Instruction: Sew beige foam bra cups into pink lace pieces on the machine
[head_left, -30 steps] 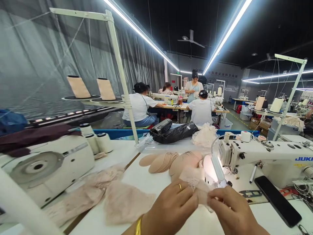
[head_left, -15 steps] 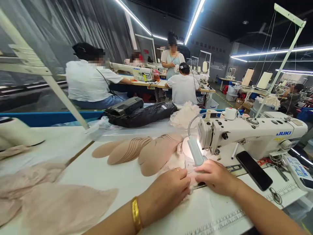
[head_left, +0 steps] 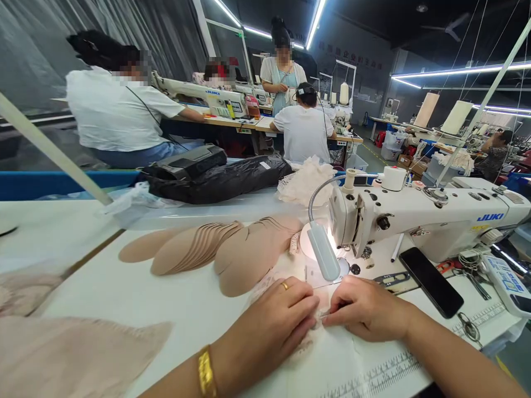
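Note:
Pale pink lace fabric (head_left: pixel 305 347) lies on the white table in front of the sewing machine, partly hidden under my hands. My left hand (head_left: pixel 279 318), fingers curled and pressed together, holds the fabric from the left. Thumb and forefinger of my right hand (head_left: pixel 367 308) pinch the fabric's edge from the right, close to my left fingertips; the exact spot is small and hard to make out. Just beyond my hands, a lit lamp (head_left: pixel 323 251) on a bendy neck hangs beside the head of the sewing machine (head_left: pixel 400 213).
Stacked beige oval pads (head_left: pixel 194 249) lie left of the machine, with loose pink fabric (head_left: pixel 78 354) nearer. On the right are a phone (head_left: pixel 431 282), thread snips (head_left: pixel 392 278) and a control box (head_left: pixel 506 282). Beyond the table lies a black bag (head_left: pixel 224 179); co-workers sit and stand further back.
My right hand has drawn back from under the lamp toward me, and its fingers have closed into a pinch. My left hand stays on the fabric. The view has shifted.

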### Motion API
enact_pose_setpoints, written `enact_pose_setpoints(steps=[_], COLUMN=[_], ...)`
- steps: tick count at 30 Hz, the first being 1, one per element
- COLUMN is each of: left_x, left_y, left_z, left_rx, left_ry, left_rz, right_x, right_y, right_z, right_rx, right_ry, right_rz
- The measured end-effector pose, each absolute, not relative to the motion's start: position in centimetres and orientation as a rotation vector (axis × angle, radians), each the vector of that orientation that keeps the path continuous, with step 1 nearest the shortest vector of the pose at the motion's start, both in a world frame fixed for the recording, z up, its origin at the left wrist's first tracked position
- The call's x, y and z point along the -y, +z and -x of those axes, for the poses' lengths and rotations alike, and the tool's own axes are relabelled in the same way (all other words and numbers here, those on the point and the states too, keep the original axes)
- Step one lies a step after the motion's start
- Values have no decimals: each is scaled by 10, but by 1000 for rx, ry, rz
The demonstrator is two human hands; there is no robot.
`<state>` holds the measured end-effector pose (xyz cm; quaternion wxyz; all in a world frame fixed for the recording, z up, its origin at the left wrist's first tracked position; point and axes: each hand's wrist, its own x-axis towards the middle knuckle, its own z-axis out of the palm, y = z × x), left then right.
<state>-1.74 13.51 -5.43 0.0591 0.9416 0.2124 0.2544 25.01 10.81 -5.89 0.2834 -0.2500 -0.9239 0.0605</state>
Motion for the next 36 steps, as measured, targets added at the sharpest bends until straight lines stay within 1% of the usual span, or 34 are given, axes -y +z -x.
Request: enact_pose_setpoints(steps=[5, 8, 15, 18, 21, 26, 30, 36], left_x=[-132, -128, -127, -128, -129, -130, -130, -138], left_y=[-48, -48, -49, -48, -53, -61, -62, -68], left_z=[22, 21, 18, 18, 17, 15, 14, 10], left_rx=[-683, -700, -570, -567, -587, -558, -571, -520], left_ry=[665, 664, 826, 828, 803, 909, 881, 1029], left_rz=[-2780, -2780, -2867, -2867, -2835, -2821, -2826, -2812], right_x=[-106, -107, -108, -108, -107, -106, -107, -107], right_y=[-54, -53, -53, -53, -52, -51, -52, -53], right_z=[-248, -249, -251, -251, -252, -252, -251, -251], right_rx=[2453, 2445, 2468, 2474, 2487, 2535, 2519, 2489], right_ry=[162, 132, 187, 202, 202, 218, 211, 166], right_rz=[737, 776, 675, 682, 701, 747, 781, 908])
